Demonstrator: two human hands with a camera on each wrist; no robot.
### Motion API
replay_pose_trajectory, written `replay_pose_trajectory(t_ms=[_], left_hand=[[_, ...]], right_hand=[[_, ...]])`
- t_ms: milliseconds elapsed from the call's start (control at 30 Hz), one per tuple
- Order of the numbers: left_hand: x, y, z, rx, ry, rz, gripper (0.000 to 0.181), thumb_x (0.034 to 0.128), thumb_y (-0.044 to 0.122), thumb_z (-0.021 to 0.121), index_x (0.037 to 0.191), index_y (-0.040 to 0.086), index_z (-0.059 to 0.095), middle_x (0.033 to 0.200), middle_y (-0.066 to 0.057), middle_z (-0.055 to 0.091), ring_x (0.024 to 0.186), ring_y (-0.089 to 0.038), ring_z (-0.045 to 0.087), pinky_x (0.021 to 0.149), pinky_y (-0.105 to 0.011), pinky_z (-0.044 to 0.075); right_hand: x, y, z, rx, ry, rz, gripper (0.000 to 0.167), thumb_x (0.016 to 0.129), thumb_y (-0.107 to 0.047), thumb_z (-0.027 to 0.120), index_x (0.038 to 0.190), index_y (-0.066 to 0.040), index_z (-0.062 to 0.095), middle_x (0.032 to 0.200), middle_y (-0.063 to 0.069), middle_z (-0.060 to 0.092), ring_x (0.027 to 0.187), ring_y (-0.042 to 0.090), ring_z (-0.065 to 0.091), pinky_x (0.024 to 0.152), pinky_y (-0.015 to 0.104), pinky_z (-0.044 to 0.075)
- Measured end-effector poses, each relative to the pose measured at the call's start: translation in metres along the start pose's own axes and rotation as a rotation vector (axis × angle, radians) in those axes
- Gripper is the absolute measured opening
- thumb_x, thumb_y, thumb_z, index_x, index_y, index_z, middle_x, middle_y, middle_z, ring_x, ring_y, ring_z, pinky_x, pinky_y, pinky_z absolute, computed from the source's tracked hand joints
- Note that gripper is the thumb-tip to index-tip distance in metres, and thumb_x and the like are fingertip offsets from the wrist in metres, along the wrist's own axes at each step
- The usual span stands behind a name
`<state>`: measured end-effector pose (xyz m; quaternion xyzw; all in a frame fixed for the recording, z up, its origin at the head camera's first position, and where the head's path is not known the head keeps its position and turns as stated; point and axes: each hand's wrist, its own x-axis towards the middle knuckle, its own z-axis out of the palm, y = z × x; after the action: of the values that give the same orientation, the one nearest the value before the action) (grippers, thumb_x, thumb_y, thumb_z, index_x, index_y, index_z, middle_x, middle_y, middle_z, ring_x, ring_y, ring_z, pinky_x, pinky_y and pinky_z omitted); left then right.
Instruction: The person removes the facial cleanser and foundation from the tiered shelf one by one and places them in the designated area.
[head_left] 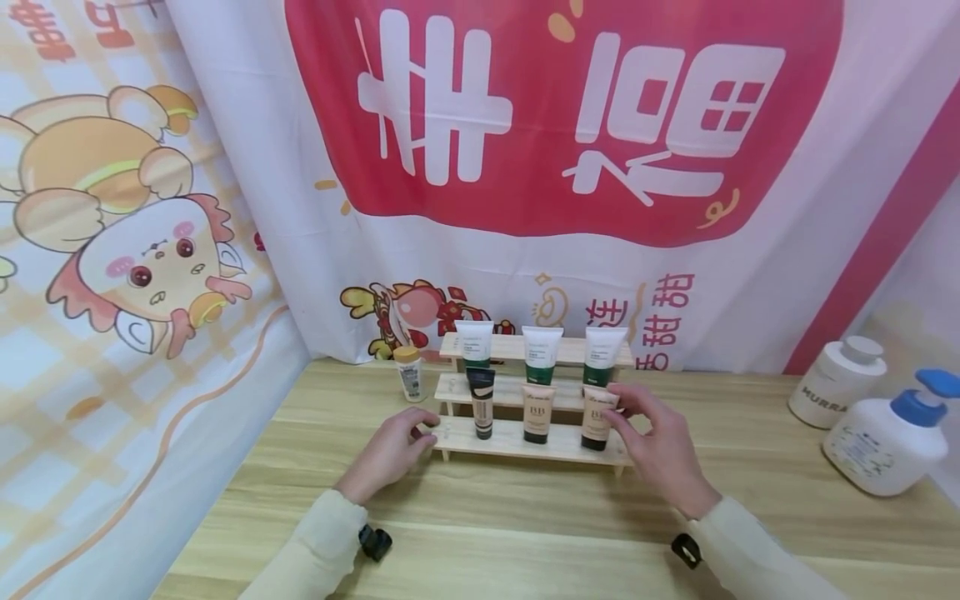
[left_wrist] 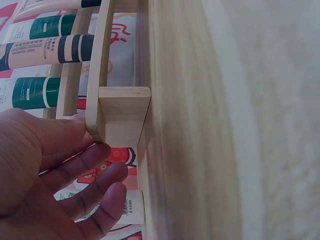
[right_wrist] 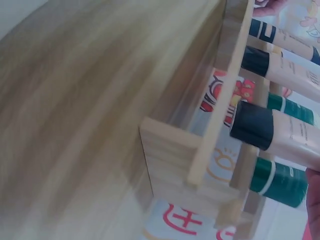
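Note:
A three-step wooden display rack [head_left: 504,443] stands on the table against the cloth. At the left end of its lowest step, my left hand [head_left: 393,450] pinches the board between thumb and index finger, the other fingers loosely bent. My right hand [head_left: 663,450] holds the upper part of the rightmost beige BB cream tube [head_left: 597,419], whose dark cap is down on or just over the lowest step. Beside it stand another BB cream tube [head_left: 537,414] and a dark-topped concealer tube [head_left: 482,406]. White-and-green tubes [head_left: 541,354] stand higher up behind. The right wrist view shows only a sliver of the right hand.
A small white bottle with a yellow cap [head_left: 409,375] stands left of the rack. On the right are a white screw-cap bottle [head_left: 836,383] and a white pump bottle with a blue head [head_left: 888,442]. Printed cloth [head_left: 525,250] hangs behind and at the left.

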<state>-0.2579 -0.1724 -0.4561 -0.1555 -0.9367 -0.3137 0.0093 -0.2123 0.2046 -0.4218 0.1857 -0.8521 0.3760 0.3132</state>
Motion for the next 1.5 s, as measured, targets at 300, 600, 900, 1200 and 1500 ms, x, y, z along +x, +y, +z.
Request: replay_pose_trajectory(t_ms=[300, 600, 900, 1200, 1500], left_hand=[[0.0, -0.003, -0.002, 0.004, -0.003, -0.005, 0.024, 0.0888, 0.012, 0.067, 0.112, 0.014, 0.064, 0.101, 0.004, 0.06, 0.081, -0.008, 0.056, 0.068, -0.029, 0.048], [-0.001, -0.003, -0.004, 0.01, 0.0, -0.004, 0.023, 0.0889, 0.012, 0.067, 0.112, 0.014, 0.064, 0.104, 0.001, 0.061, 0.08, -0.009, 0.056, 0.067, -0.029, 0.048], [-0.002, 0.001, -0.005, 0.013, -0.016, -0.017, 0.024, 0.089, 0.012, 0.067, 0.113, 0.014, 0.064, 0.104, 0.002, 0.061, 0.082, -0.009, 0.056, 0.07, -0.03, 0.049], [-0.001, 0.006, -0.004, 0.007, -0.027, -0.027, 0.025, 0.0896, 0.013, 0.066, 0.115, 0.013, 0.063, 0.104, 0.001, 0.06, 0.083, -0.01, 0.057, 0.07, -0.029, 0.049], [0.001, 0.004, -0.002, 0.012, -0.028, -0.028, 0.025, 0.0894, 0.014, 0.067, 0.114, 0.015, 0.063, 0.106, 0.002, 0.061, 0.085, -0.01, 0.057, 0.072, -0.029, 0.049]], right_hand=[[0.005, 0.01, -0.029, -0.026, 0.068, -0.059, 0.043, 0.077, 0.003, 0.075, 0.117, -0.01, 0.063, 0.088, -0.002, 0.066, 0.077, 0.007, 0.061, 0.066, 0.013, 0.046], [0.009, 0.027, -0.054, -0.089, 0.07, -0.067, 0.045, 0.076, 0.006, 0.075, 0.117, -0.007, 0.062, 0.084, -0.002, 0.064, 0.077, 0.001, 0.059, 0.066, 0.009, 0.044], [0.018, 0.045, -0.061, -0.141, -0.045, 0.061, 0.042, 0.081, 0.003, 0.072, 0.119, -0.008, 0.06, 0.084, 0.004, 0.066, 0.074, 0.017, 0.061, 0.064, 0.016, 0.047], [0.026, 0.069, -0.056, -0.163, -0.216, 0.243, 0.041, 0.085, -0.004, 0.069, 0.123, -0.009, 0.055, 0.089, 0.01, 0.065, 0.079, 0.026, 0.062, 0.068, 0.044, 0.052], [0.031, 0.1, -0.048, -0.107, -0.352, 0.353, 0.041, 0.085, -0.006, 0.068, 0.123, -0.004, 0.051, 0.097, 0.016, 0.064, 0.086, 0.029, 0.061, 0.071, 0.044, 0.052]])
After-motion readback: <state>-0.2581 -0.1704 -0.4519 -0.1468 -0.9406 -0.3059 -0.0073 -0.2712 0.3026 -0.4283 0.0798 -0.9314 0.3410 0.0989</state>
